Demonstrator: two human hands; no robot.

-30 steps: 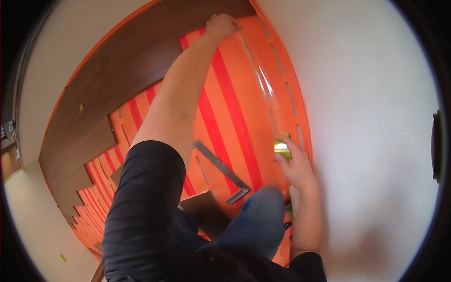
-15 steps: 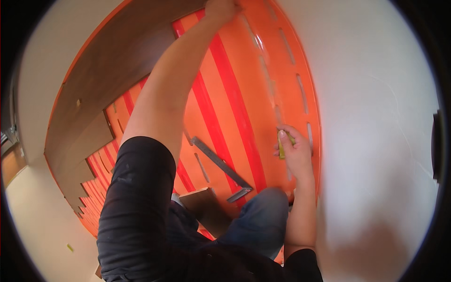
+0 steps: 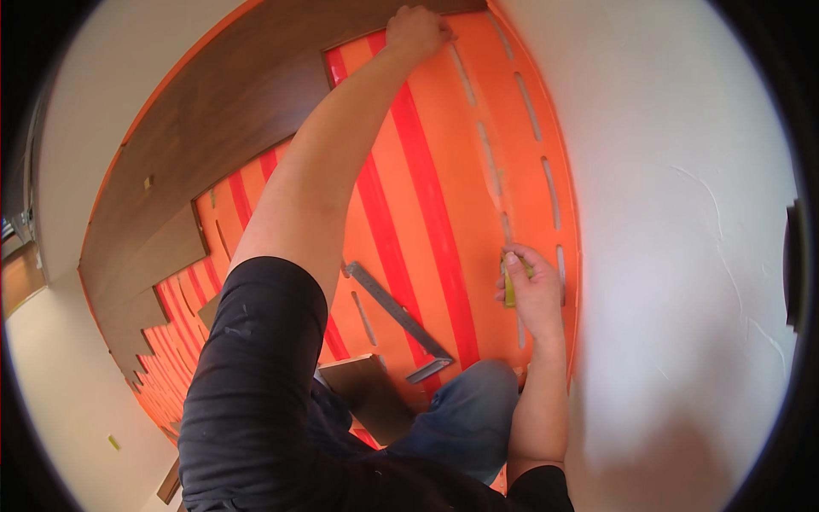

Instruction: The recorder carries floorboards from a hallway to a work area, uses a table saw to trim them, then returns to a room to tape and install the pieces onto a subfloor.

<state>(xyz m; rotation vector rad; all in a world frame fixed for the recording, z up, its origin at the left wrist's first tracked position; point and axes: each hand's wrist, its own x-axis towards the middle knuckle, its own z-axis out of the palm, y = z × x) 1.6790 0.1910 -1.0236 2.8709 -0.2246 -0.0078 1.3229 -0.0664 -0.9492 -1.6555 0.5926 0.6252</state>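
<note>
My right hand (image 3: 536, 290) is closed around a yellow-green tape measure (image 3: 511, 286), low over the orange underlay near the right wall. My left arm reaches far forward. At its end my left hand (image 3: 416, 32) is bent down with fingers together at the edge of the laid brown floorboards (image 3: 222, 94); what the fingertips pinch is too small to make out. Between my arms a metal try square (image 3: 399, 311) lies slantwise on the orange underlay (image 3: 435, 128), which has red stripes and grey slots. A loose brown board piece (image 3: 371, 394) lies by my knee.
A white wall (image 3: 674, 213) rises close on the right, another pale wall (image 3: 64, 358) on the left. The laid boards end in a stepped edge on the left. My jeans-clad knee (image 3: 478, 401) is beside the square. A small yellow-green piece (image 3: 113, 443) shows at lower left.
The view has shifted a little, so my left hand now shows fully at the floorboard edge. A glossy strip seen between my hands is now hard to see. My right hand keeps the tape measure.
</note>
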